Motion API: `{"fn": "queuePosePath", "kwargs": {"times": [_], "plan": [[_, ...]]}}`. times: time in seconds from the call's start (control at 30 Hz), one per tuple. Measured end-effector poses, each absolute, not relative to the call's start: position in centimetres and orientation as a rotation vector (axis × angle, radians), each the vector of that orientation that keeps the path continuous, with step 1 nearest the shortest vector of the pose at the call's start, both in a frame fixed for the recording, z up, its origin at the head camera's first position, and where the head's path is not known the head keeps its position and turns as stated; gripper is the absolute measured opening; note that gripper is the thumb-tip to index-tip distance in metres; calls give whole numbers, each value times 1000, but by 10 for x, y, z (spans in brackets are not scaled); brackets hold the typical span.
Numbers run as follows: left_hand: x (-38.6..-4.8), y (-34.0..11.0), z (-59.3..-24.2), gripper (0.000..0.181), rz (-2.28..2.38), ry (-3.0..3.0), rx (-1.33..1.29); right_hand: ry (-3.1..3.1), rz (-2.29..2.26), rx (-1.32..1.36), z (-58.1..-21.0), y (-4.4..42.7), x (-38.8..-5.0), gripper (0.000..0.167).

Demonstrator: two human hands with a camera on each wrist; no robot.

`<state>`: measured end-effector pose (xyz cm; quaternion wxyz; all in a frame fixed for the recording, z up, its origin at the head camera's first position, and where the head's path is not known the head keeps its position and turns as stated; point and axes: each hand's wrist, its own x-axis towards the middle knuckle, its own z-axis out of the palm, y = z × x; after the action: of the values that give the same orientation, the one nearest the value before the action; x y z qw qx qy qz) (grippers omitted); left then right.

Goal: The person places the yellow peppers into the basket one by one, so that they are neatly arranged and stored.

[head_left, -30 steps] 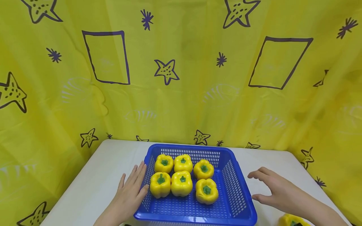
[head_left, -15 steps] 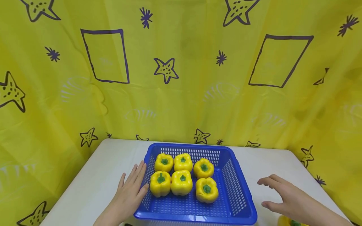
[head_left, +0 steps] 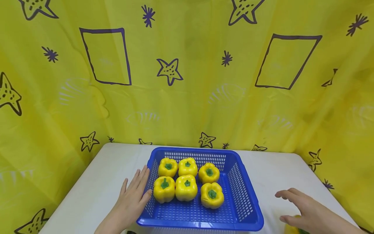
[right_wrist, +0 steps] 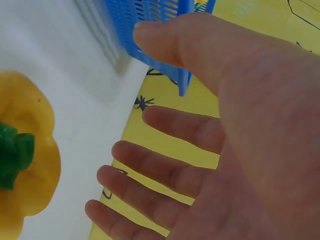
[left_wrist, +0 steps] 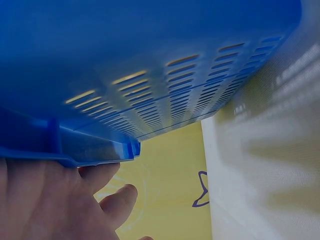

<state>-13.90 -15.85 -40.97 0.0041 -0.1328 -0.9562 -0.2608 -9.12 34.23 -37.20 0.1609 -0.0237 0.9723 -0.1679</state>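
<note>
A blue perforated basket (head_left: 187, 224) holds several yellow bell peppers (head_left: 186, 188) with green stems, grouped toward its left side. My left hand (head_left: 128, 203) lies along the basket's left rim, fingers straight and touching it; the left wrist view shows the fingers under that rim (left_wrist: 95, 164). To the right of the basket, my right hand (head_left: 306, 209) hovers with relaxed, spread fingers and nothing in it. Beneath it, another yellow bell pepper (head_left: 290, 229) is mostly hidden in the head view. The right wrist view shows this pepper (right_wrist: 35, 175) on the table, apart from the fingers.
The basket stands on a white table (head_left: 96, 182) with rounded far corners. Behind and at both sides hangs a yellow curtain (head_left: 193, 107) printed with dark stars and frames. A small dark object (head_left: 131, 232) peeks out at the bottom edge near the left wrist.
My right hand has moved right and toward me, away from the basket and over the loose bell pepper. The left hand stays on the basket's rim. The head view has shifted slightly.
</note>
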Motion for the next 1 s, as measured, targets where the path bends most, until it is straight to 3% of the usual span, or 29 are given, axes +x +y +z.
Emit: {"fn": "queuePosePath", "kwargs": {"times": [0.37, 0.73, 1.0], "plan": [[-139, -159, -411, 66, -840, -3009, -409, 2635, -560, -122, -388, 355, -87, 47], [-140, -159, -409, 66, -827, -3021, -410, 2514, -388, 120, -411, 361, -79, 59], [-140, -159, -409, 66, -829, -3024, -416, 2530, -374, 110, -414, 360, -80, 58]]}}
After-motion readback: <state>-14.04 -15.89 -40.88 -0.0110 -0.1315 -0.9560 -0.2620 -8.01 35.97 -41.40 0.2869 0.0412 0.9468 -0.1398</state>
